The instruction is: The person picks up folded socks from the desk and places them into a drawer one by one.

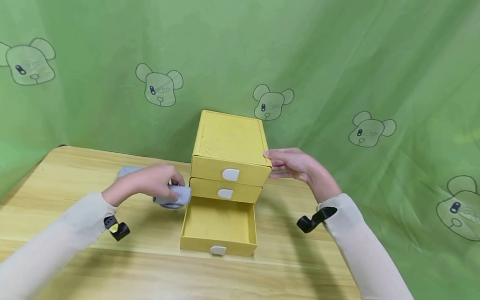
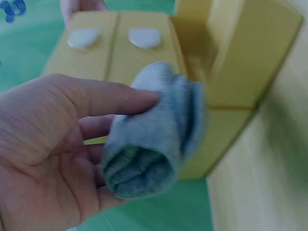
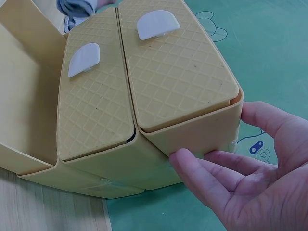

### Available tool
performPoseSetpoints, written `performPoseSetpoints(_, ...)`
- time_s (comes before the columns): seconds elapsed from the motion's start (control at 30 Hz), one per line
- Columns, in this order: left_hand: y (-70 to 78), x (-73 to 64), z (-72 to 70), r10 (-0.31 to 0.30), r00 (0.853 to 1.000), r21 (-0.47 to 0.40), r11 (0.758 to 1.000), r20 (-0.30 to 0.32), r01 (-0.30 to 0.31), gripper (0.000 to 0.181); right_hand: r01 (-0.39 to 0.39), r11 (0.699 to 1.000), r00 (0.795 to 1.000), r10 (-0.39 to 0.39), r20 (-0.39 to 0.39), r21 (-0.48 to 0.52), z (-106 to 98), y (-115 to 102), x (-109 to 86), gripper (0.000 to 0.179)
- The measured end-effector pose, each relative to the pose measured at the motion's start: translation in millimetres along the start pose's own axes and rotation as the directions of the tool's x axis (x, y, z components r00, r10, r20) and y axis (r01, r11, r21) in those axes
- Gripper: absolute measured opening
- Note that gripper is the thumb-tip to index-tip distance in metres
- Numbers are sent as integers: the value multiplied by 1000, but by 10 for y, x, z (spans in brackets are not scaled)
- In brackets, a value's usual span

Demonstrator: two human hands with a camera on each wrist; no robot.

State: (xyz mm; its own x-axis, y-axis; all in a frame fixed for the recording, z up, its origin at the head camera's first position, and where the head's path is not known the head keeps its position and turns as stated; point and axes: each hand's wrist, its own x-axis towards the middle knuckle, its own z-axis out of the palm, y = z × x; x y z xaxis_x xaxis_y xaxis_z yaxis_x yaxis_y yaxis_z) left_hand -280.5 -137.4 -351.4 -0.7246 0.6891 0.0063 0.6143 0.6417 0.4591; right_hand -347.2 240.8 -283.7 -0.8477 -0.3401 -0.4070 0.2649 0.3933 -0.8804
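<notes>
My left hand (image 1: 156, 181) pinches a rolled grey-blue cloth (image 2: 144, 130) between thumb and fingers, beside the left side of a yellow drawer cabinet (image 1: 232, 137). The cloth's spiral end faces the left wrist camera. Below, the cabinet's bottom drawer (image 1: 218, 246) is pulled out, and its visible floor is bare. Two upper drawers with white tabs are pushed in. On the cabinet's upper right side rests my right hand (image 1: 292, 165), thumb at the top edge and extended fingers touching the side (image 3: 202, 130).
Another grey cloth (image 1: 128, 171) lies on the wooden table (image 1: 126, 273) behind my left hand, partly hidden by it. A green curtain (image 1: 233, 35) with bear heads hangs behind the cabinet and along the right side.
</notes>
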Motion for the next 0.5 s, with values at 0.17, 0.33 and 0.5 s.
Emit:
performPoseSetpoints(0.17, 305, 37, -11, 49, 992, -39, 998, 114, -45, 19, -1, 1000, 1000, 1, 9, 0, 0, 15, -4, 66)
performPoseSetpoints(0.33, 534, 172, 115, 139, 986, -89, 987, 97, -131, 16, 4, 1000, 1000, -4, 11, 1, 5, 6, -1, 66)
performPoseSetpoints(0.5, 642, 379, 354, 160, 986, -114, 981, 42, -154, 24, 1, 1000, 1000, -1, 10, 11, 12, 2, 5, 65)
